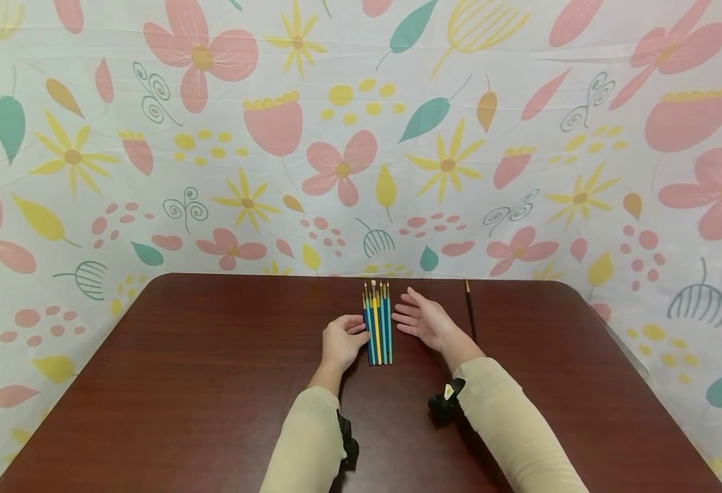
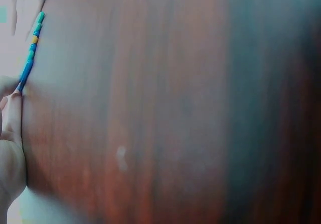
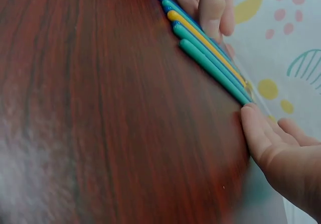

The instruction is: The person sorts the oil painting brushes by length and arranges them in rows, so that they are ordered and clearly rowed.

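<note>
Several paintbrushes (image 1: 378, 335) lie side by side on the brown table, bristles toward the back. Their handles are blue and teal, with one yellow handle (image 3: 200, 35) among them. At the left edge of the row my left hand (image 1: 342, 342) rests on the table, its fingertips against the outermost dark blue brush. On the other side my right hand (image 1: 427, 320) is held with extended fingers, palm turned toward the row. In the right wrist view its fingertips (image 3: 249, 114) are close to the far end of the nearest teal brush; whether they touch it I cannot tell.
A single dark-handled paintbrush (image 1: 471, 311) lies apart to the right, partly hidden by my right forearm. The table (image 1: 182, 383) backs onto a floral cloth (image 1: 342, 219). Dark wrist devices (image 1: 348, 441) sit at both sleeve cuffs.
</note>
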Tool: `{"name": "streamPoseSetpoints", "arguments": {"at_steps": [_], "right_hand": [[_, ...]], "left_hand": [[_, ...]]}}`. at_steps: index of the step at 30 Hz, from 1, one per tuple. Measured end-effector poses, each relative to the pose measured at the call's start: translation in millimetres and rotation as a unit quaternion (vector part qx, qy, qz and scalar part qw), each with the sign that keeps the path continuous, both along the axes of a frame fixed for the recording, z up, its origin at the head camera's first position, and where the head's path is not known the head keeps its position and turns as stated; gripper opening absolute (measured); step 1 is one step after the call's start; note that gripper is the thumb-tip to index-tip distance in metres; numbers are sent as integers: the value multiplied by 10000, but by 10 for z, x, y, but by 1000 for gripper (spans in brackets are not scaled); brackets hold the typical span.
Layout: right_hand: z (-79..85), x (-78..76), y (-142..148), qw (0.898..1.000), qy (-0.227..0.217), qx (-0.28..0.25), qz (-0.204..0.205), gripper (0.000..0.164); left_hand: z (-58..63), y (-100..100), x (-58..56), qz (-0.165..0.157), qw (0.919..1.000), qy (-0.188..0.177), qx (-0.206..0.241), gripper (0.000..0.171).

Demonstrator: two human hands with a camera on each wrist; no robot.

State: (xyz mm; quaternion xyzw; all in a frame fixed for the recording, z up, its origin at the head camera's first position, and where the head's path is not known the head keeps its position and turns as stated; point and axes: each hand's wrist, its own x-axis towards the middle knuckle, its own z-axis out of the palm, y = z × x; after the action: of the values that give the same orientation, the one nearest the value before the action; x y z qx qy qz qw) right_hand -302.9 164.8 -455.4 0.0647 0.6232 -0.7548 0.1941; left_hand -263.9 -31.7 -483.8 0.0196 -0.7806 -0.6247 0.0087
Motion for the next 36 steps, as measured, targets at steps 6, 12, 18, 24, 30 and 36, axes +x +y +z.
{"name": "streamPoseSetpoints", "arguments": {"at_steps": [6,12,18,24,30,36], "right_hand": [[-25,-15,-36,9999,3,30,-131,69],[-19,-20,-69,9996,13,130,-246,57],[-26,-65,-128,9982,-8,448,-406,52],[-57,-116,-179,9929,40,936,-732,48],[-76,-129,-241,9853,100,1326,-1077,44],[-74,-117,-304,9789,161,1587,-1278,45]], "left_hand": [[-9,-5,-5,-26,10000,1,12,32],[-12,-2,-12,-28,10000,20,27,33],[-10,-7,-9,-20,10000,26,17,33],[-16,-2,-4,-40,10000,64,10,33],[-18,0,-13,-34,10000,28,23,32],[-52,-7,-38,-12,10000,13,5,32]]}}
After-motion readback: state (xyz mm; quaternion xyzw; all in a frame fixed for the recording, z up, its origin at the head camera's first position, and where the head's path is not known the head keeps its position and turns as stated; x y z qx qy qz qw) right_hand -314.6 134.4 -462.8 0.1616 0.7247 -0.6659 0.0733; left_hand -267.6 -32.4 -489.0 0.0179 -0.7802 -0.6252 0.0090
